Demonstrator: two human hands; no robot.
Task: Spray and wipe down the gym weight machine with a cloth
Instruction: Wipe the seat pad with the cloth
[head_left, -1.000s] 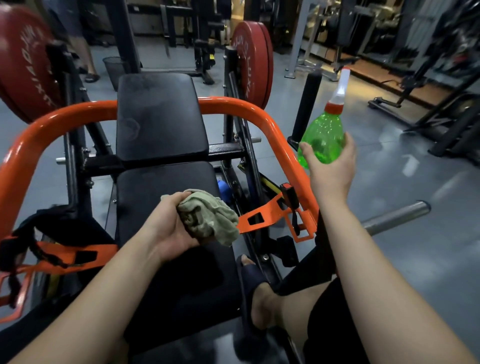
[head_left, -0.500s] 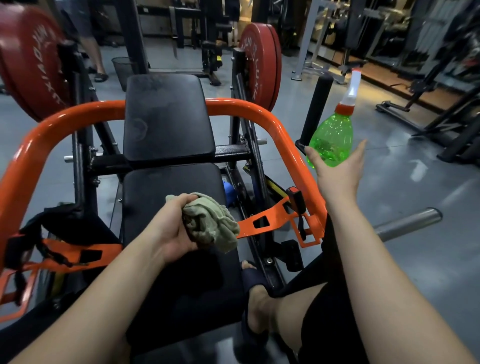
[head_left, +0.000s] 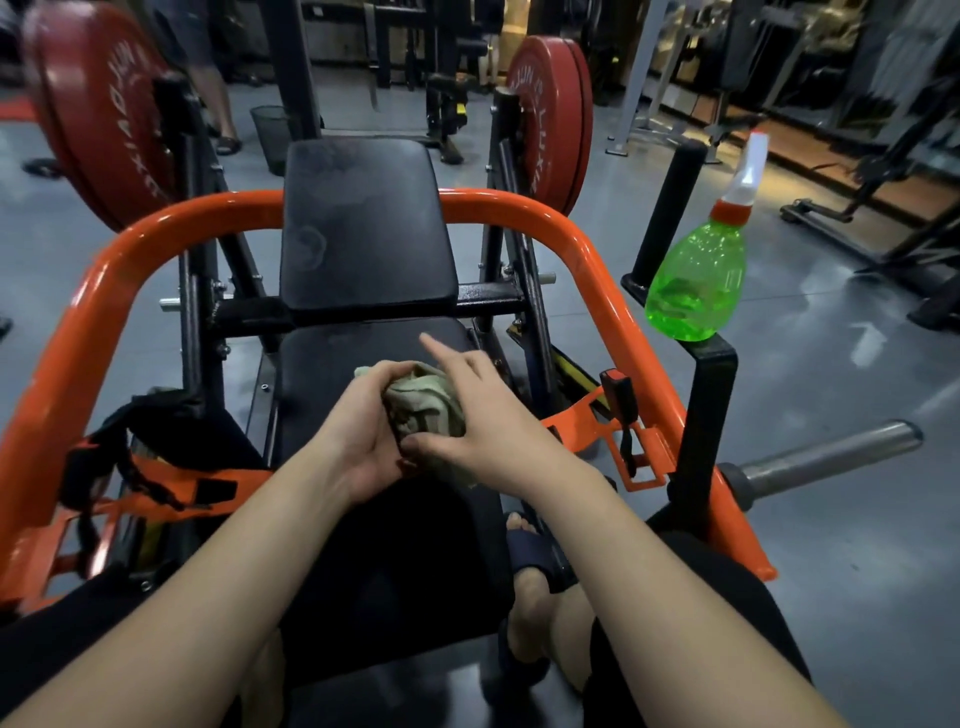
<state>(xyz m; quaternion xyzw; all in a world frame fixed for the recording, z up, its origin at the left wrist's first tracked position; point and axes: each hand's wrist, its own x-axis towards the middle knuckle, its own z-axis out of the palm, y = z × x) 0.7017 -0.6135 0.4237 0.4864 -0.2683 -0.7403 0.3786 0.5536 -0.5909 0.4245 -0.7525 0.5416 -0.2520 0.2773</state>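
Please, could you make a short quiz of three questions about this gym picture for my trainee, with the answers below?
1. True or false: the green spray bottle stands on the seat pad.
2. What do the left hand and the right hand hold together? A. a cloth B. a weight plate C. a strap
3. Fill in: the curved frame tube beside the pads is ___ in colour.
Key: 1. False, it stands on a black bracket. 2. A. 3. orange.

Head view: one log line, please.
left hand: holds cloth over seat pad | right hand: grips cloth, index out | spray bottle: stands on black bracket, unheld
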